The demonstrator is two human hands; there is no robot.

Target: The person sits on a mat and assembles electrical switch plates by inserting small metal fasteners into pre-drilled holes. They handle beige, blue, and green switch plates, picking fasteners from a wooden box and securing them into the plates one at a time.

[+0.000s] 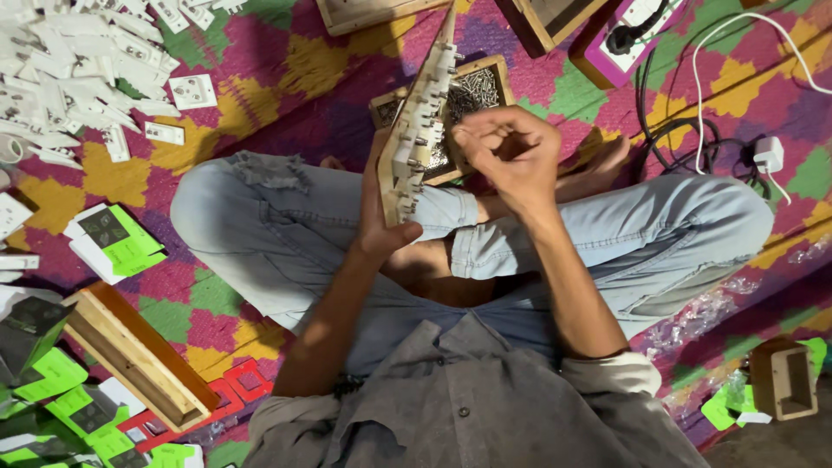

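right now the left hand (381, 227) grasps a tilted wooden board (418, 130) of white fittings at upper centre; the right hand (507, 156) has fingers clenched, contents hidden. judging by the tilt, fittings could slip into the screw tray (481, 87).

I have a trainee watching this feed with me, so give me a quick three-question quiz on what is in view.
1. True or false: the left hand holds the wooden board on edge.
2. What fills the tray behind the board? A) screws B) green cards C) plugs
3. Which hand is closed in a loose fist beside the board?

Key
1. True.
2. A, screws.
3. The right hand.
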